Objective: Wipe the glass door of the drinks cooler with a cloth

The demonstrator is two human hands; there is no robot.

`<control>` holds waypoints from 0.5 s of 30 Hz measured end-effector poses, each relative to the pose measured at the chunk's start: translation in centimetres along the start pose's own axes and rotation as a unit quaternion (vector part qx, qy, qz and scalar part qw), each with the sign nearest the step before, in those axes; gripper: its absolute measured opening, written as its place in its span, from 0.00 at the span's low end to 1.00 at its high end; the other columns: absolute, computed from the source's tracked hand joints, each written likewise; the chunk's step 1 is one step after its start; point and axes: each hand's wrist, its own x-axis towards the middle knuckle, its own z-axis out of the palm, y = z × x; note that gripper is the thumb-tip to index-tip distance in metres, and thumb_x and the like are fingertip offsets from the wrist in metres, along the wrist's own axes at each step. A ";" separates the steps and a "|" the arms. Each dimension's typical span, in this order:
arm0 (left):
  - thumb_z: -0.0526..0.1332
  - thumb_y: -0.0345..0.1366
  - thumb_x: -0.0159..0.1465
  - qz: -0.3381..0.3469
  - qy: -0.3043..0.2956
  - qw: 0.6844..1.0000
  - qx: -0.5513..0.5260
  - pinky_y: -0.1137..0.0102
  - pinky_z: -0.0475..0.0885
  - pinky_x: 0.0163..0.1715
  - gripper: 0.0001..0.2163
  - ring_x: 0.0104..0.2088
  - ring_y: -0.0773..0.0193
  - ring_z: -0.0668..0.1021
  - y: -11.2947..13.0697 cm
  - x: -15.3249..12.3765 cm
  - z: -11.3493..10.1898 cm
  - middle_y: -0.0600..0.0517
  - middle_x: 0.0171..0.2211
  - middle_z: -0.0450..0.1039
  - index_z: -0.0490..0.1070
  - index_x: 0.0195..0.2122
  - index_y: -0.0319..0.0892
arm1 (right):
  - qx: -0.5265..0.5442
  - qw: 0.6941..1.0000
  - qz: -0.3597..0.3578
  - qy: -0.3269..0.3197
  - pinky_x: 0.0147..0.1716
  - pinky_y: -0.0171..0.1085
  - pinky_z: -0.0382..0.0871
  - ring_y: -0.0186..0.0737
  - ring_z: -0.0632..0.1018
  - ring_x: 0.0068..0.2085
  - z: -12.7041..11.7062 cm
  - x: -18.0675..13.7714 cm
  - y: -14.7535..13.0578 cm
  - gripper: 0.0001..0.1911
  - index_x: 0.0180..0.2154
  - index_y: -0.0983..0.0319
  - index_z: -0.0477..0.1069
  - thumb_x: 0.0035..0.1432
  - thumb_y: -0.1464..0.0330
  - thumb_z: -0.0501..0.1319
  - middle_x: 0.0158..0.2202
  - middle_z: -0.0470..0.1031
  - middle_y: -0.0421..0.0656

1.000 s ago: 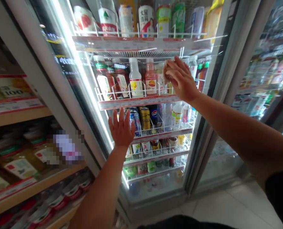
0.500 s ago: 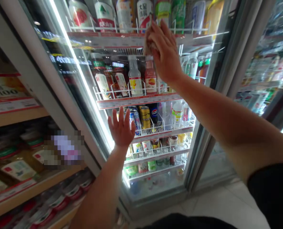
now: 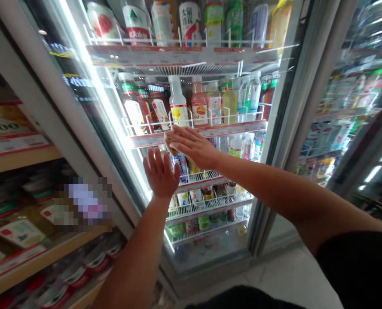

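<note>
Cloth [image 3: 167, 143] under right hand [image 3: 191, 146], left hand [image 3: 161, 174] below (grips flat open on glass [image 3: 216, 251])

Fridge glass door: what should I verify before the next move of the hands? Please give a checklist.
1. Glass door shut: ok, as it looks.
2. Left hand flat on the glass, fingers spread: ok.
3. Right hand flat on the glass: ok.
4. Cloth under the right hand, only an edge shows: cannot tell.
5. Gap between both hands, very small: not ok.
</note>
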 end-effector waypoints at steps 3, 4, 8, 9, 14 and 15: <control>0.55 0.43 0.73 0.033 0.013 0.999 -0.012 0.41 0.43 0.72 0.20 0.75 0.49 0.47 -0.9 -0.5 0.5 0.32 0.68 0.62 0.68 0.60 0.37 | 0.004 0.997 -0.021 -0.080 0.76 0.42 0.41 0.32 0.47 0.75 1.1 -1.1 -2.8 0.27 0.69 0.56 0.57 0.72 0.70 0.44 0.74 0.52 0.32; 0.55 0.43 0.73 0.043 0.009 0.999 -0.020 0.42 0.44 0.73 0.18 0.74 0.50 0.48 -1.1 -0.5 0.6 0.33 0.67 0.63 0.69 0.58 0.38 | 0.007 0.996 -0.023 -0.091 0.76 0.40 0.41 0.32 0.47 0.75 1.5 -1.4 -3.3 0.28 0.70 0.58 0.56 0.72 0.70 0.44 0.74 0.51 0.33; 0.55 0.39 0.73 0.075 -0.019 0.996 -0.036 0.43 0.43 0.73 0.14 0.74 0.54 0.52 -1.4 -0.3 0.2 0.39 0.65 0.68 0.72 0.56 0.44 | 0.026 0.995 -0.039 -0.086 0.75 0.38 0.45 0.33 0.48 0.75 1.7 -2.2 -2.9 0.29 0.70 0.65 0.56 0.69 0.71 0.51 0.74 0.52 0.43; 0.56 0.37 0.72 0.082 -0.031 0.996 -0.033 0.43 0.42 0.73 0.14 0.74 0.54 0.51 -1.2 -0.2 0.0 0.41 0.65 0.68 0.73 0.56 0.46 | 0.034 0.995 -0.049 -0.079 0.75 0.40 0.47 0.33 0.50 0.75 1.3 -2.6 -2.0 0.29 0.69 0.65 0.57 0.69 0.70 0.52 0.74 0.54 0.44; 0.56 0.32 0.71 0.108 -0.035 0.993 0.007 0.48 0.40 0.74 0.21 0.75 0.57 0.48 -0.3 0.4 -0.9 0.49 0.68 0.64 0.70 0.63 0.58 | 0.008 0.999 -0.031 0.001 0.76 0.50 0.43 0.36 0.57 0.73 -2.5 -6.5 5.3 0.28 0.70 0.51 0.57 0.71 0.68 0.52 0.72 0.60 0.38; 0.56 0.32 0.71 0.114 -0.025 0.993 0.013 0.50 0.40 0.74 0.22 0.75 0.57 0.49 -0.2 0.5 -1.0 0.49 0.68 0.64 0.69 0.63 0.58 | -0.010 0.999 0.005 0.030 0.76 0.52 0.41 0.38 0.57 0.73 -3.3 -7.7 6.8 0.29 0.70 0.50 0.55 0.71 0.68 0.52 0.72 0.60 0.38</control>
